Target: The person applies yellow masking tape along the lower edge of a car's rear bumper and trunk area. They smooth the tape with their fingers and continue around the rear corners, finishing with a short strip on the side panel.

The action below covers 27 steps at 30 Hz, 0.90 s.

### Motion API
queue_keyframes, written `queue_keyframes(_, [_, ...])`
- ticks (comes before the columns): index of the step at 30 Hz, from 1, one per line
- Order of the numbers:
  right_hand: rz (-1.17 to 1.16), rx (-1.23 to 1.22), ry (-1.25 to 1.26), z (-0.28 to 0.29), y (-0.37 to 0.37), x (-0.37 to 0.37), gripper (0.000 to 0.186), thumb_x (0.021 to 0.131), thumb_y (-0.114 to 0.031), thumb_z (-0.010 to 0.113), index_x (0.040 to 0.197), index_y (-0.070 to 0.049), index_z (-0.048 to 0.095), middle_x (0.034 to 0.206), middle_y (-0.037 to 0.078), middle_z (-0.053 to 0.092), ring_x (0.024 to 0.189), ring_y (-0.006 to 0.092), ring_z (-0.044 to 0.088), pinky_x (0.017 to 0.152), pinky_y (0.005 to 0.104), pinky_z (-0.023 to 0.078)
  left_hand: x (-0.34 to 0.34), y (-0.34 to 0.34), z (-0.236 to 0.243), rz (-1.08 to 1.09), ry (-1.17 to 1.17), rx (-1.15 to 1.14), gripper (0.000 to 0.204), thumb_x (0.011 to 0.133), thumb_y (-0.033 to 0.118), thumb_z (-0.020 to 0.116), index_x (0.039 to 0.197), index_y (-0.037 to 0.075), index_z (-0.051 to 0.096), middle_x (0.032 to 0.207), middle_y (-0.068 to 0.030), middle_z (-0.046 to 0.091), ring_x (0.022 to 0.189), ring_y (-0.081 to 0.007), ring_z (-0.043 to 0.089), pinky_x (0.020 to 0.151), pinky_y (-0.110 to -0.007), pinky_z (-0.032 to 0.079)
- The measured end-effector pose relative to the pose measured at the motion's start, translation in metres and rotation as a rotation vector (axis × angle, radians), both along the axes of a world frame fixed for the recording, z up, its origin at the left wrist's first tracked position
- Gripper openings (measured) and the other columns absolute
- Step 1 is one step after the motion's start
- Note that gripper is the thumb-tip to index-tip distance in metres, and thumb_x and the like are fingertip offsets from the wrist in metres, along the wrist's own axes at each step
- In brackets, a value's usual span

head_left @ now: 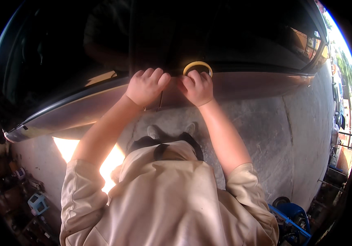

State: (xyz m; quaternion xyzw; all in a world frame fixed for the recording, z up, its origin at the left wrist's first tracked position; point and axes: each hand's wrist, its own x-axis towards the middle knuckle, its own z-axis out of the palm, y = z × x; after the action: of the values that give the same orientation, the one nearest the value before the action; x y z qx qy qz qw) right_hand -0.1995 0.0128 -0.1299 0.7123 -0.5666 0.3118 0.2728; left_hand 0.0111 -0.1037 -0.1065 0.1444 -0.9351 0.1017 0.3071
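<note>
A car's side (pixel 241 84) stretches across in front of me, with dark window glass (pixel 233 37) above a brownish body panel. My right hand (pixel 198 87) is closed on a yellow roll of tape (pixel 198 63), whose ring rises above my knuckles at the window's lower edge. Just left of it, my left hand (pixel 148 85) is closed, its fingers curled at the same edge. What the left fingers grip, if anything, is hidden. A thin yellowish strip (pixel 98 93) runs along the car below the glass, left of my left hand. Between my hands a dark vertical door gap (pixel 160 100) shows.
Grey concrete floor (pixel 262 135) lies under my shoes, with a bright sunlit patch (pixel 66 148) on the left. A light-blue plastic stool (pixel 38 203) stands among clutter at lower left. Blue equipment (pixel 294 217) sits behind me at lower right.
</note>
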Motion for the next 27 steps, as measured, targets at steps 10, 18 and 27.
queue_keyframes(10, [-0.008,-0.006,-0.036,0.001,-0.001,0.003,0.023,0.082,-0.019,0.087,0.099,-0.02,0.071,0.087,-0.002,0.058,0.068,0.0203,0.061,0.065,0.0361,0.051,0.015,0.037,-0.01,0.104,0.143,0.228,0.031,0.081,0.012,0.083,0.107,0.015,0.067,0.097,-0.0015,0.066,0.085,-0.0234,0.067,0.077,-0.037,0.054])
queue_keyframes(18, [-0.031,-0.025,-0.025,-0.004,-0.001,0.002,0.026,0.079,-0.015,0.088,0.096,-0.022,0.07,0.086,-0.001,0.055,0.067,0.0213,0.06,0.062,0.0361,0.051,0.021,0.043,-0.02,0.145,0.085,0.125,0.061,0.082,0.019,0.081,0.142,0.026,0.073,0.107,-0.0014,0.061,0.097,-0.0208,0.063,0.084,-0.04,0.053])
queue_keyframes(27, [0.023,-0.002,-0.053,0.004,-0.003,0.001,0.026,0.082,-0.019,0.086,0.1,-0.019,0.067,0.085,0.001,0.054,0.061,0.0205,0.059,0.062,0.0371,0.047,0.003,0.034,-0.007,0.137,0.124,0.152,0.029,0.087,0.024,0.081,0.115,0.02,0.075,0.096,0.0017,0.061,0.088,-0.0201,0.062,0.079,-0.039,0.051])
